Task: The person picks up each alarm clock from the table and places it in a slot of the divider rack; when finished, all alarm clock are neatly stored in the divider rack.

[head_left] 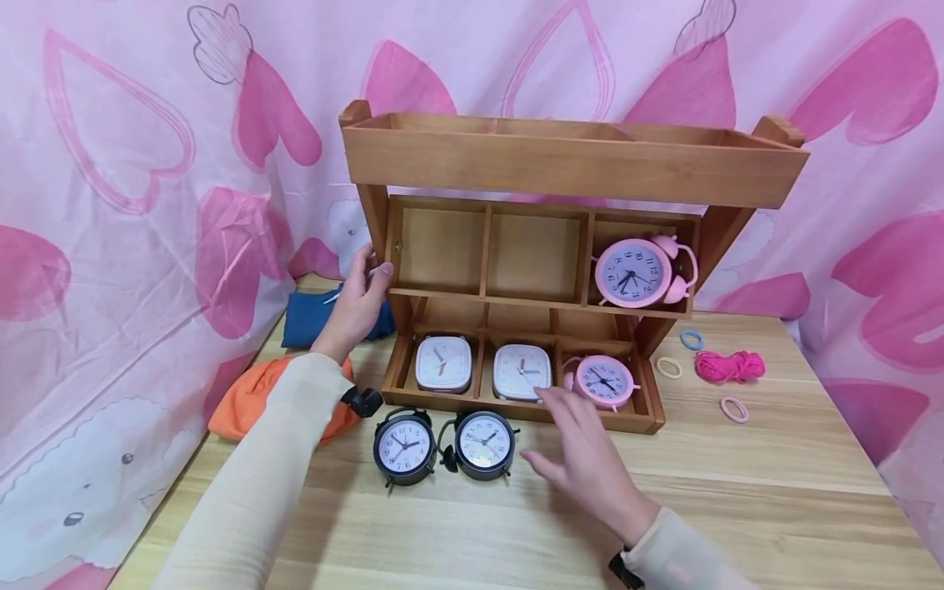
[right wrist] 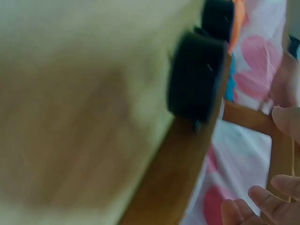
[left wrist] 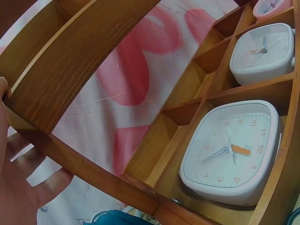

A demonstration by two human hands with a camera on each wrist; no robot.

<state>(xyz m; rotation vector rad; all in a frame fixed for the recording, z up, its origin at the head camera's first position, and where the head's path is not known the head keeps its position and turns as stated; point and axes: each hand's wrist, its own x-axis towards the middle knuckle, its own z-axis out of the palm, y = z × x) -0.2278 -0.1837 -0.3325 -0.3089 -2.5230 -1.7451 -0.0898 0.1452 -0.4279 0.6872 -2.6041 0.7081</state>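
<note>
A tiered wooden shelf rack [head_left: 575,168] stands at the middle of the table. My left hand [head_left: 354,311] grips its left side by the middle tier, thumb towards the front. With fingers spread, my right hand [head_left: 590,459] hovers before the bottom tier and holds nothing. To its left, a black twin-bell alarm clock [head_left: 483,442] and another black alarm clock [head_left: 404,449] sit in front of the rack. The bottom tier holds a white square clock [left wrist: 229,152], a second white clock [head_left: 522,371] and a pink alarm clock [head_left: 605,381]. Another pink alarm clock [head_left: 633,273] lies in the middle tier's right compartment.
Orange cloth [head_left: 247,401] and blue cloth [head_left: 306,319] lie left of the rack. On the right are a pink yarn bundle [head_left: 730,366] and blue [head_left: 692,339], yellow [head_left: 669,368] and pink [head_left: 734,410] rings. A heart-patterned curtain [head_left: 472,49] hangs behind.
</note>
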